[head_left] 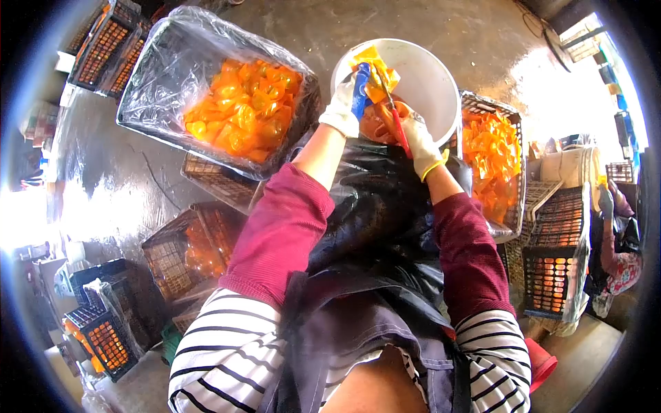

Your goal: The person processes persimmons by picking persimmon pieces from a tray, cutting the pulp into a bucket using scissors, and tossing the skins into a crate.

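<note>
Head view: above the left part of a white bucket (430, 76), the gloved left hand (343, 107) is closed on a folded orange piece (377, 76). The gloved right hand (418, 138) grips a red-handled tool (400, 131) against it, probably over the bucket so scraps drop inside. The piece looks thin, limp, glossy and yellow-orange; left of the bucket, a plastic-lined crate (162, 72) holds similar ones.

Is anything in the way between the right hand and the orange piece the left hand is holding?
Only the red-handled tool that the right hand is holding: it slants toward the orange piece in the left hand. Nothing else visible blocks the way.
</note>
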`<action>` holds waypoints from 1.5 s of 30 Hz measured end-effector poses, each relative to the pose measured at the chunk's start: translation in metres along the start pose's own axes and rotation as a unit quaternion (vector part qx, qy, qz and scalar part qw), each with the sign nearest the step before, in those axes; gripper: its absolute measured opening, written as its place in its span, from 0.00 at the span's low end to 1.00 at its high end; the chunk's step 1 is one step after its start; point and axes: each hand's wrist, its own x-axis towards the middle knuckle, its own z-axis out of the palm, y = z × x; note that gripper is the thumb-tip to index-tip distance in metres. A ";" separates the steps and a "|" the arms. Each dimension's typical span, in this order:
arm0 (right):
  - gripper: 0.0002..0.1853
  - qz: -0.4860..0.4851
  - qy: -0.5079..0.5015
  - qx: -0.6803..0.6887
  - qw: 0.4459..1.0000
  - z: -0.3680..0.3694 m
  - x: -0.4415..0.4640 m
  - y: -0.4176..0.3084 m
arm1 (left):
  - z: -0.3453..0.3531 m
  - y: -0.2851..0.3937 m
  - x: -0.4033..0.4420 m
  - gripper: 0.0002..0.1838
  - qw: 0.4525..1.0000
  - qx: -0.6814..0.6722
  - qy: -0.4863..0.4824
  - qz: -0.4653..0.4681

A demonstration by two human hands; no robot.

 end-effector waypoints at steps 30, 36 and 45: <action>0.16 0.081 -0.064 0.185 0.977 -0.021 0.011 -0.005 | 0.019 -0.021 0.015 0.22 0.983 0.146 0.110 0.031; 0.16 0.066 -0.054 0.199 0.976 -0.015 0.005 -0.002 | 0.015 -0.019 0.017 0.26 0.939 0.325 0.086 0.076; 0.11 -0.084 0.023 0.060 0.994 0.001 0.046 0.046 | 0.030 -0.010 0.002 0.25 0.979 0.185 0.082 -0.039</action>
